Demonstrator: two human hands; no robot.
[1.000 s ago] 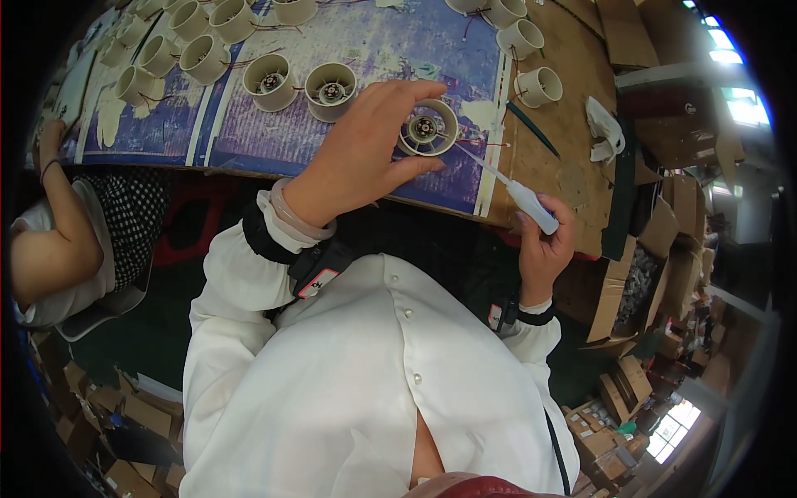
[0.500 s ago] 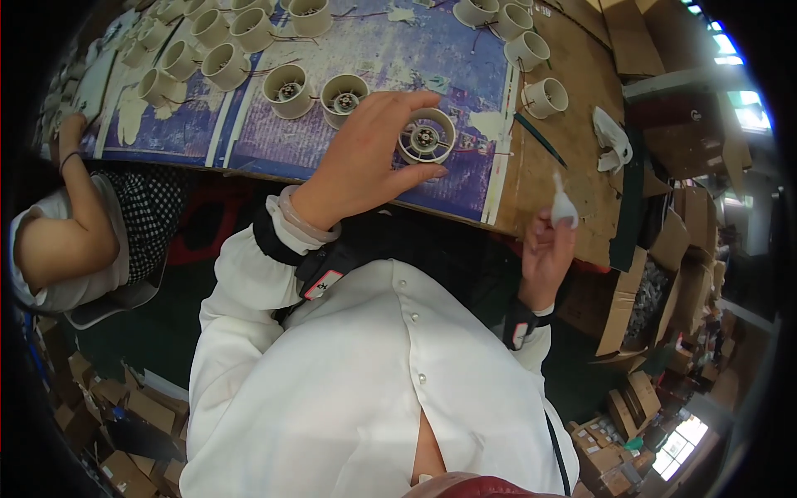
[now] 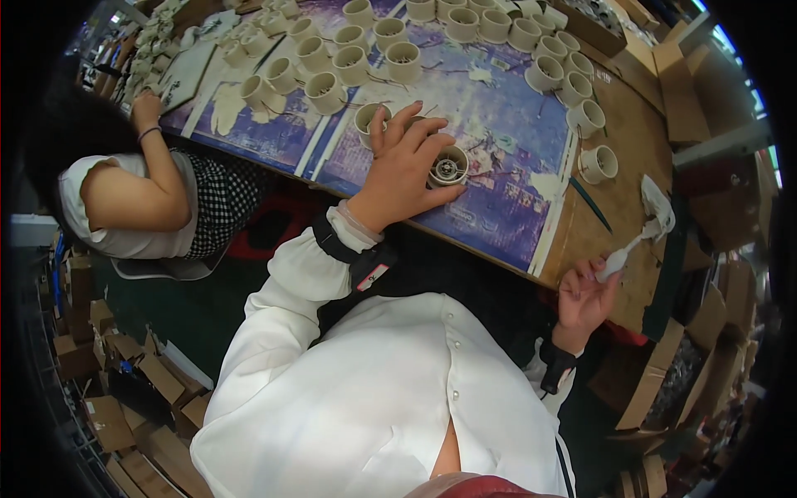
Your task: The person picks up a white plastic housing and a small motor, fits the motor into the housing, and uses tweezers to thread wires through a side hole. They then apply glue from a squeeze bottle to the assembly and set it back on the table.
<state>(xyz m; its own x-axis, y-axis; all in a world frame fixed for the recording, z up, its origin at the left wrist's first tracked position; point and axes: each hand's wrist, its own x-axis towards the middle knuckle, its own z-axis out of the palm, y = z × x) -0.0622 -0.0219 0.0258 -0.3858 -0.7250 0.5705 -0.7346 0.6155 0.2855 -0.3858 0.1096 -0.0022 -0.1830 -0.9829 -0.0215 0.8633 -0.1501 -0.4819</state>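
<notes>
My left hand [image 3: 407,170] reaches over the table edge, thumb and forefinger curved around a cream plastic cup [image 3: 449,166]. A round metal part with spokes sits inside that cup. Behind my fingers another cup is mostly hidden, and a similar cup [image 3: 370,124] stands just left of them. In my right hand [image 3: 585,303], at the table's right front edge, is a small white squeeze bottle [image 3: 613,264]. Its thin nozzle points up and away, close to a crumpled white cloth or plastic piece [image 3: 657,209].
Several more cups [image 3: 403,63] with thin wires stand at the back. A dark green stick-like tool [image 3: 590,204] lies right of the purple sheet [image 3: 506,220]. At left another person [image 3: 137,195] sits at the table. Open cardboard boxes [image 3: 677,373] stand at right.
My view has shifted, showing more of the table's far side. My left hand has brought its cup closer to the two cups at its left. The bottle stays in my right hand, its nozzle tilted more rightward.
</notes>
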